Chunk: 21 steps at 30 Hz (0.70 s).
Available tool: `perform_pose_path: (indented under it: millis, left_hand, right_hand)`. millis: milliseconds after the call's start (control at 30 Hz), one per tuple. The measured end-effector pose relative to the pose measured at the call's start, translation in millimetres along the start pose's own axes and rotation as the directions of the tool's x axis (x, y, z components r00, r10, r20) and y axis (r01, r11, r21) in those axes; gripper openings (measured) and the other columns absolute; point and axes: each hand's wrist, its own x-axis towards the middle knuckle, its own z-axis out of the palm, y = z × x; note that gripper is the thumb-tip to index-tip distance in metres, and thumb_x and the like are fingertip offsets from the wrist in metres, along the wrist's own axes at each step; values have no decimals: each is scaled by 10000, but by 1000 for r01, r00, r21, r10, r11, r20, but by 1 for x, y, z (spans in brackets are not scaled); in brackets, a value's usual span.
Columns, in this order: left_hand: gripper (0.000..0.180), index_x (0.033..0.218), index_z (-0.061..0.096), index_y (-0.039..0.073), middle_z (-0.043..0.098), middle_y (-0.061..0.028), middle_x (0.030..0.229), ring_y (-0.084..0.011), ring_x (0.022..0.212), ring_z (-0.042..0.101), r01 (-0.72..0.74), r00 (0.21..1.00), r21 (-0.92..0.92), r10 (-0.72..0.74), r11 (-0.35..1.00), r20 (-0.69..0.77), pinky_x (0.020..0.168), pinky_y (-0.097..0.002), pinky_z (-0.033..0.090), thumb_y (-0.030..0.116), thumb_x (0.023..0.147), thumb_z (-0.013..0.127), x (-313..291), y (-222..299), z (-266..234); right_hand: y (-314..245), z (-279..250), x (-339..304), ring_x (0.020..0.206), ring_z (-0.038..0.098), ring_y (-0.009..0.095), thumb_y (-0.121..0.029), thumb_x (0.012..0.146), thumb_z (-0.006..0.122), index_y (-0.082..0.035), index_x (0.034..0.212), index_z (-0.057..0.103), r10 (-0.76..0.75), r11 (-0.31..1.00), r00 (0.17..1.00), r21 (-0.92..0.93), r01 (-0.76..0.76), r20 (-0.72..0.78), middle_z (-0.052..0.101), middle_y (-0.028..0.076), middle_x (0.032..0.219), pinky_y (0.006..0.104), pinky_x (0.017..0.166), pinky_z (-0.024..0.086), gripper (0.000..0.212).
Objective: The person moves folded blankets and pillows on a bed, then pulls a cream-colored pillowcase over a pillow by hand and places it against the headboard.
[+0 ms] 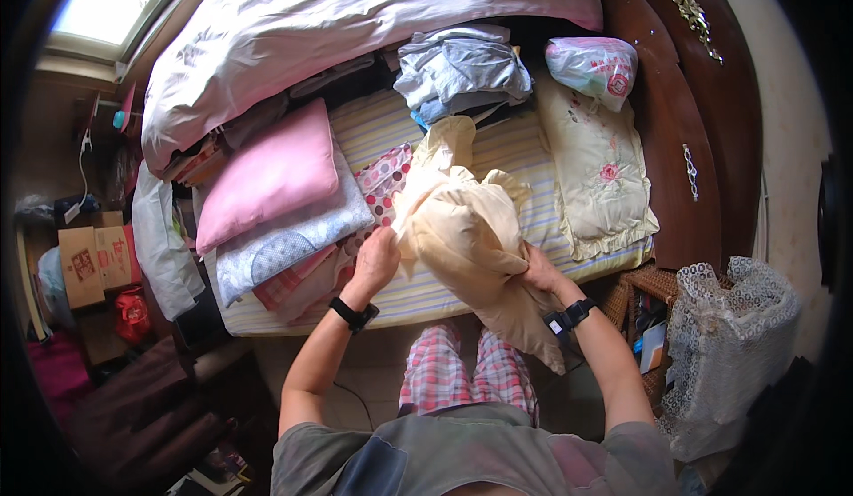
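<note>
A beige pillow (458,238), bunched and tilted, is held up over the near edge of the bed. Pale cream ruffled fabric (444,145), which looks like a pillowcase, gathers around its far end; how far the pillow is inside it cannot be made out. My left hand (378,260) is closed on the fabric at the left side. On the right, my right hand (539,271) grips the pillow's side, with its fingertips partly hidden in the folds. One corner of the pillow hangs down past the mattress in front of my legs.
Left on the striped mattress (360,132), a pink pillow (271,176) lies on a blue-white one (298,243). An embroidered cream pillow (600,172) lies right, below a plastic-wrapped bundle (593,68). Folded clothes (462,69) are stacked behind. A lace-covered item (729,345) stands beside a wicker shelf.
</note>
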Motion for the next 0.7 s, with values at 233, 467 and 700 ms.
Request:
perform_pose_path:
  millis: [233, 467, 700]
  left_hand:
    - [128, 969, 566, -6, 585, 17, 813, -51, 741, 520, 251, 962, -685, -258, 684, 94, 649, -229, 444, 122, 971, 568, -19, 20, 11]
    - [28, 950, 538, -2, 527, 2, 782, -54, 724, 487, 104, 943, -572, -264, 813, -204, 653, -217, 416, 7, 931, 519, -50, 5, 34]
    - [119, 953, 556, 25, 592, -165, 781, -304, 659, 587, 347, 891, -276, -407, 896, -201, 629, -358, 477, 41, 846, 608, -63, -92, 124]
  right_hand:
    - [26, 19, 26, 1203, 554, 251, -104, 684, 776, -10, 1362, 467, 11, 964, 1000, -266, -11, -2, 593, 146, 1302, 347, 1047, 414, 751]
    - [16, 32, 63, 1117, 593, 383, -204, 754, 693, -41, 1265, 533, 129, 812, 983, -555, -180, -130, 653, 216, 1138, 432, 939, 468, 560]
    - [93, 85, 125, 1065, 544, 379, -120, 678, 680, -15, 1159, 560, -28, 420, 994, -904, -83, -104, 568, 212, 1058, 429, 937, 459, 507]
